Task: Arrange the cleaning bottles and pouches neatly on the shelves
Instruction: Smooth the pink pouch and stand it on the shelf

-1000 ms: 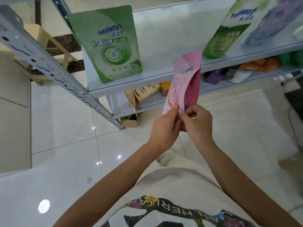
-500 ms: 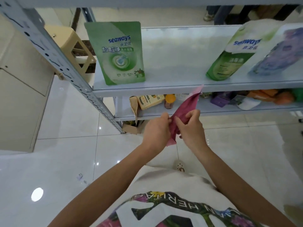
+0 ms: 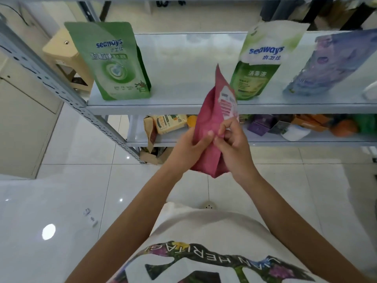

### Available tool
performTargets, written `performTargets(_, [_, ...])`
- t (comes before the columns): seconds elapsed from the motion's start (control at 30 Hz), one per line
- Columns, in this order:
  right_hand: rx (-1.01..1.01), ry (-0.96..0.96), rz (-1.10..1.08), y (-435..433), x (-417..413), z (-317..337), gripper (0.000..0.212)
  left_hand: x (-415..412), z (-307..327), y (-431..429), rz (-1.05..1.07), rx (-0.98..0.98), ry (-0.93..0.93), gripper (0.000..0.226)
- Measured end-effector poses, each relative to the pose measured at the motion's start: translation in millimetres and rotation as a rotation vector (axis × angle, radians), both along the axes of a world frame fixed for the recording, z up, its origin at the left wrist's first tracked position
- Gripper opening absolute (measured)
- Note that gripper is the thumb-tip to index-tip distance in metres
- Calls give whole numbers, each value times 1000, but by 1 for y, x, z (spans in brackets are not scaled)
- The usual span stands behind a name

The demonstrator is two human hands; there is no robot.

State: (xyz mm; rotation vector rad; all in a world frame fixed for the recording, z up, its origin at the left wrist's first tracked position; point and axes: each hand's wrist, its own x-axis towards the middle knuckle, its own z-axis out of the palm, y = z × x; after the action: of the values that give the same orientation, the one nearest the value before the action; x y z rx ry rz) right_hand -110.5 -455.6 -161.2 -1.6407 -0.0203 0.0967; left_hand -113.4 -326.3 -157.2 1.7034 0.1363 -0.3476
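— Where is the pink pouch [image 3: 212,127]?
— It is up in the air, in front of the shelves. It is not on a shelf yet. It stands tall, with its top corner pointing up.
— Who holds it?
— Both hands. The left hand [image 3: 189,147] wraps around its left side, with the thumb on the front. The right hand [image 3: 234,148] pinches its right edge with bent fingers.
— What is on the top shelf [image 3: 183,108]?
— 3 pouches. A green pouch [image 3: 114,62] stands at the left. A green and white pouch [image 3: 263,62] stands more to the right. A purple pouch [image 3: 330,62] leans just beside it. The 2 green ones are well apart.
— And under it?
— The lower shelf [image 3: 265,143] has a yellow box [image 3: 169,123], purple boxes [image 3: 259,127] and orange things [image 3: 342,127]. I cannot tell what the orange things are.
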Motion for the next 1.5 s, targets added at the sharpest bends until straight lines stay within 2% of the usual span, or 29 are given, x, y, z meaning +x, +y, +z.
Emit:
performTargets(0.07, [20, -14, 72, 2, -4, 5, 30, 1, 7, -5, 76, -70, 46, 26])
performTargets(0.17, [104, -7, 134, 6, -6, 13, 27, 4, 9, 0, 200, -19, -13, 35])
performTargets(0.23, [220, -32, 181, 9, -3, 19, 22, 3, 10, 8, 266, -126, 22, 36])
performTargets(0.3, [309, -74, 157, 10, 4, 22, 34, 4, 8, 17, 326, -252, 107, 29])
performTargets(0.37, [168, -156, 6, 6, 12, 20, 43, 7, 1, 30, 365, -296, 164, 29])
performTargets(0.43, [-116, -173, -187, -8, 22, 9, 51, 12, -6, 42, 404, -367, 183, 55])
performTargets(0.47, [-166, -93, -213, -18, 28, 4, 57, 14, -7, 46, 401, -405, 184, 66])
performTargets(0.5, [-86, 62, -163, -27, 33, 3, 66, 16, -8, 49, 406, -425, 180, 67])
performTargets(0.57, [234, 364, 111, -41, 38, -1, 85, 21, -9, 53, 374, -425, 189, 63])
performTargets(0.6, [343, 447, 249, -44, 40, -3, 83, 24, -11, 56, 356, -429, 206, 68])
performTargets(0.67, [397, 456, 368, -41, 39, -6, 66, 29, -11, 59, 294, -425, 213, 74])
performTargets(0.77, [397, 400, 250, -31, 40, -4, 44, 38, -2, 63, 311, -410, 238, 98])
performTargets(0.9, [415, 336, 119, -27, 42, -6, 58, 46, -1, 68, 224, -275, 231, 87])
performTargets(1.0, [397, 303, 56, -23, 44, -4, 45, 50, -8, 68, 34, -13, 118, 78])
performTargets(1.03, [381, 304, 47, -21, 45, -2, 42, 51, -13, 70, 59, 19, 91, 80])
performTargets(1.1, [356, 295, 75, -18, 45, 4, 39, 52, -9, 68, 159, -56, 78, 82])
performTargets(1.17, [392, 309, 155, -19, 47, 11, 36, 51, -3, 66, 169, -211, 67, 74])
performTargets(1.27, [413, 392, 172, -20, 55, 23, 39, 52, -1, 68, 157, -333, 111, 66])
performTargets(1.33, [255, 397, 98, -14, 59, 28, 28, 54, -2, 70, 115, -361, 143, 70])
performTargets(1.43, [104, 262, -62, -8, 60, 31, 25, 57, 1, 68, 100, -358, 208, 70])
performTargets(1.5, [43, 156, -145, -8, 60, 30, 28, 60, 3, 63, 102, -240, 182, 75])
